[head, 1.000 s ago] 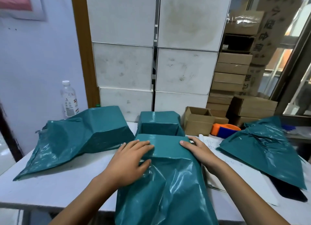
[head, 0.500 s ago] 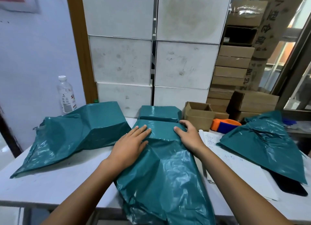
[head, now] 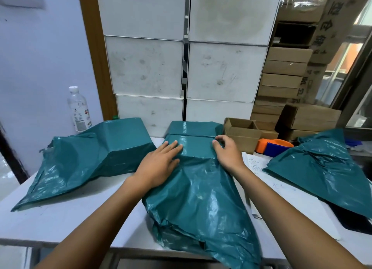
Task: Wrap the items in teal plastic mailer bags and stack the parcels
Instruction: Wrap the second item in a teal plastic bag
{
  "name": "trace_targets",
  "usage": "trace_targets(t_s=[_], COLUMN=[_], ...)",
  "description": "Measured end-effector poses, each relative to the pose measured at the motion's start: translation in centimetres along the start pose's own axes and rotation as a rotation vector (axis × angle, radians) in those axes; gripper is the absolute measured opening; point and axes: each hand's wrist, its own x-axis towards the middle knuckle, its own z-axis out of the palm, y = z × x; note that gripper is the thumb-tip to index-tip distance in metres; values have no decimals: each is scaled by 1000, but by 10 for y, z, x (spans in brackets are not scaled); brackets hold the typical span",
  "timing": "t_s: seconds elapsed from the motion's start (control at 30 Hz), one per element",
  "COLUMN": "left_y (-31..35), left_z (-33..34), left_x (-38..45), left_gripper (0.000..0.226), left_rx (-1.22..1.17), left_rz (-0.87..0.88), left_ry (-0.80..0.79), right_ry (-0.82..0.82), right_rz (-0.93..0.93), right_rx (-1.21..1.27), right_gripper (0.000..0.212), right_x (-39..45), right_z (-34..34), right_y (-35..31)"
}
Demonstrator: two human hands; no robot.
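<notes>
— Head view: why is the left hand lying flat on the bagged box?
— Pinning it near the table's far edge, just before the wrapped parcel, so the slack hangs over the near edge
— And the right hand?
— Fingers bent, pressing the box's right corner, seemingly tightening the plastic; no firm grip shows

Red "S" on water bottle label, Chinese characters on cardboard carton
</notes>
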Motion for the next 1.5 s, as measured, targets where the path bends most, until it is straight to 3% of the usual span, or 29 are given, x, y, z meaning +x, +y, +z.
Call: trace_targets(t_s=[0.23, 0.3, 0.4, 0.63, 0.83, 1.03, 1.27, 1.33, 1.43, 1.5], left_y=[20, 28, 28, 18, -4, -11, -17, -21, -27, -31], left_z=[-22, -18, 1, 16, 20, 33, 45, 46, 51, 54], left_x=[11, 20, 23, 20, -2, -13, -16, -13, -6, -1], left_gripper=[55, 53, 51, 53, 76, 90, 116, 123, 130, 137], left_rx=[-130, -172, -170, -288, -445, -573, -664, -695, -694, -675], left_rz=[9, 13, -13, -50, -146, -136, -78, -56, -21, 21], left_ry=[74, 100, 66, 167, 175, 143, 95, 76, 55, 32], right_ry=[154, 35, -221, -171, -52, -60, -85, -131, -207, -233], right_rz=[-204, -271, -221, -203, -128, -101, -78, -107, -146, -119], right_rx=[-156, -268, -437, -286, -79, 47, 136, 120, 79, 87], right_gripper=[39, 48, 58, 56, 52, 68, 66, 77, 120, 134], right_x=[-9, -9, -13, -15, -29, -33, -40, -46, -59, -62], right_z=[-10, -1, 14, 17, 10, 16, 17, 10, 6, 8], right_y=[-33, -37, -21, -1, 20, 25, 21, 24, 39, 49])
